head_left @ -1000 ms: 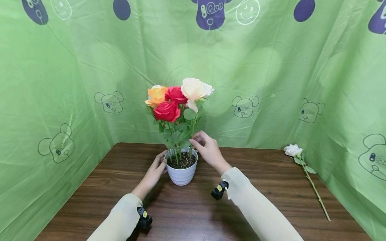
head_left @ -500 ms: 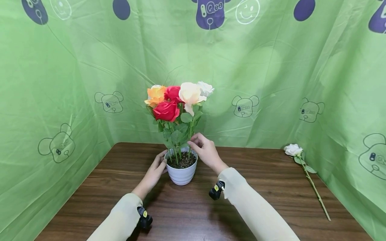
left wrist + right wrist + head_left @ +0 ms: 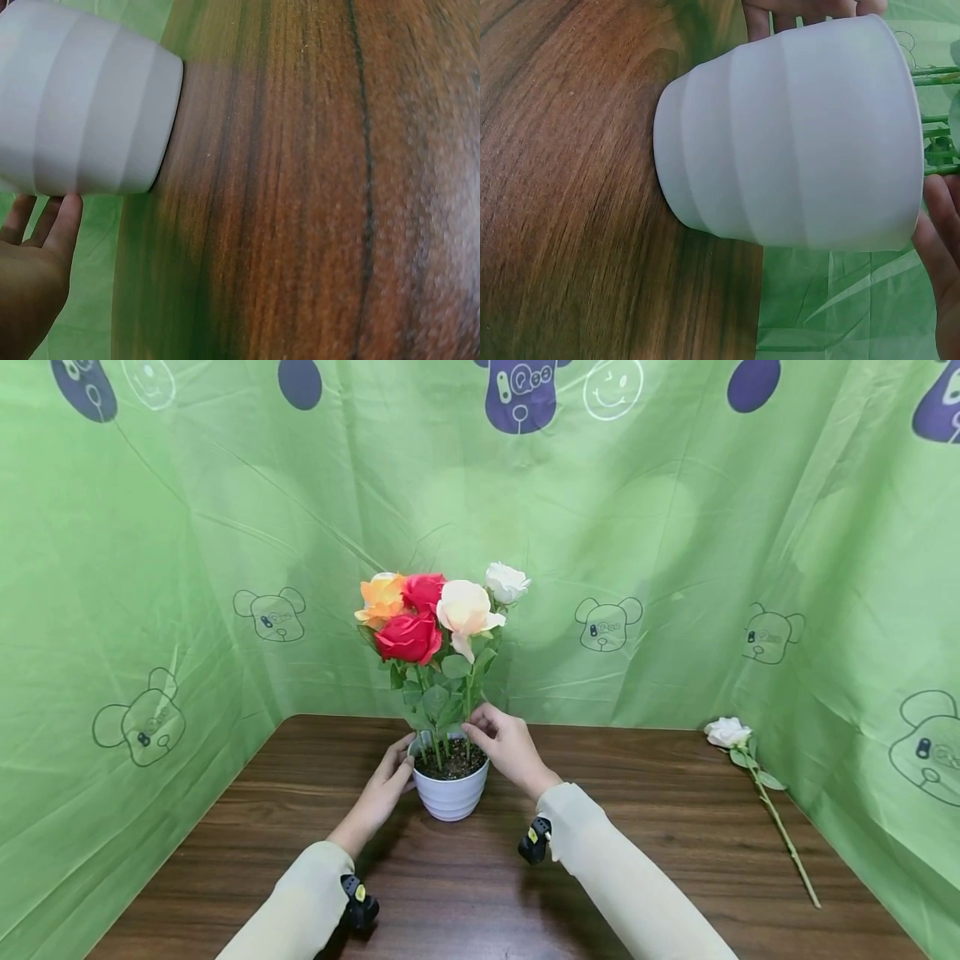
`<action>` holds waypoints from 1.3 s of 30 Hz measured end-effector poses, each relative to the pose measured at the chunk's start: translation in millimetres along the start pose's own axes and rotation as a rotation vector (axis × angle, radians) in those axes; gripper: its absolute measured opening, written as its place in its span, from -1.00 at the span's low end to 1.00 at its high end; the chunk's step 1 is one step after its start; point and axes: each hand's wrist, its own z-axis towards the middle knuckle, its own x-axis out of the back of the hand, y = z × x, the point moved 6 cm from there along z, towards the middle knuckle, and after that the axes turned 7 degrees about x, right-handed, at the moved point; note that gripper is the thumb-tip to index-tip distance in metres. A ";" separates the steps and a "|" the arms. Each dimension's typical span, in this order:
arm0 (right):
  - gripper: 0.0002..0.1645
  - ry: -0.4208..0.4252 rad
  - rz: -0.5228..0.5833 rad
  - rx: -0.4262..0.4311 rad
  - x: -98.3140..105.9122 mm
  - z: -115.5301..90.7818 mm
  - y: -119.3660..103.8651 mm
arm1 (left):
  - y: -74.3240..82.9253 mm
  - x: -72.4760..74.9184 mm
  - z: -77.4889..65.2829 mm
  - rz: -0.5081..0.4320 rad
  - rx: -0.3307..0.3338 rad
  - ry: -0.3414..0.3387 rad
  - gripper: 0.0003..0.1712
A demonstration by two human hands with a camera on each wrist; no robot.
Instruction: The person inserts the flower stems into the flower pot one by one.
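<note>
A white ribbed flowerpot filled with dark soil stands upright on the wooden table. Several roses rise from it, among them a red rose, an orange rose, a cream rose and a white rose. My left hand holds the pot's left side, thumb near the rim and fingers curving behind. In the left wrist view its fingers meet the pot wall. Over the right rim, my right hand pinches the cream rose's green stem low down, just above the soil.
A loose white rose with a long stem lies at the right end of the brown wooden table. Green printed cloth hangs close behind the table and along both sides.
My right hand has moved down and slightly left with the cream rose, whose bloom has dropped and uncovered the white rose behind it. The left hand stays at the pot.
</note>
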 end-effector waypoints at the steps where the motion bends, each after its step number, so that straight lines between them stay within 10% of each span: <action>1: -0.90 -0.002 0.002 -0.006 -0.4 -0.4 0.2 | -0.5 0.0 0.4 -0.001 -0.001 -0.001 -0.44; 39: -0.76 -0.159 -0.124 -0.098 -6.6 2.5 0.7 | -0.2 0.4 0.6 0.005 -0.002 0.001 -0.44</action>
